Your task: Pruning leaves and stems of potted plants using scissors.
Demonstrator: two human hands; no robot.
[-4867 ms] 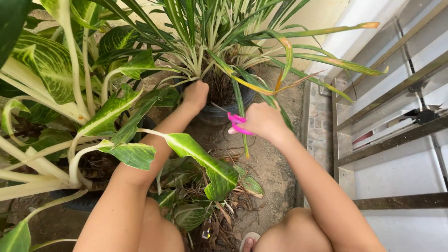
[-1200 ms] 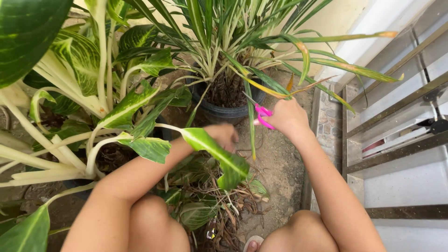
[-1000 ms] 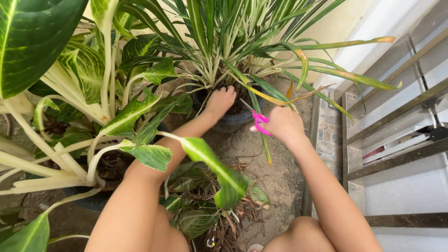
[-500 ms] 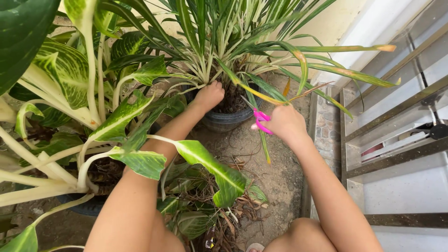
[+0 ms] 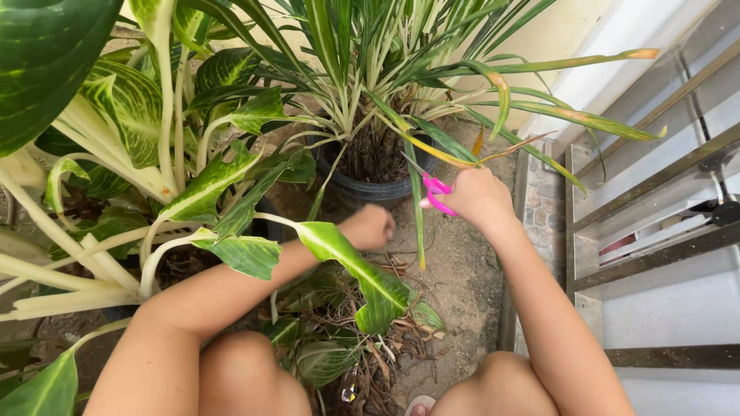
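Note:
My right hand (image 5: 479,197) grips pink-handled scissors (image 5: 433,188) whose blades point up and left into the yellowing leaves of a striped, strap-leaved plant (image 5: 362,62). That plant grows in a dark round pot (image 5: 378,189). My left hand (image 5: 370,226) is closed in a loose fist just in front of the pot, partly behind a drooping variegated leaf (image 5: 351,262). I cannot see anything held in it.
Large variegated plants (image 5: 139,115) crowd the left side. Dry leaf litter (image 5: 370,362) lies on the dirt between my knees. A stone kerb (image 5: 543,216) and a metal gate (image 5: 663,200) run along the right.
My left hand has pulled back from the pot's rim toward me and closed. The right hand with the scissors has stayed beside the plant, shifting slightly.

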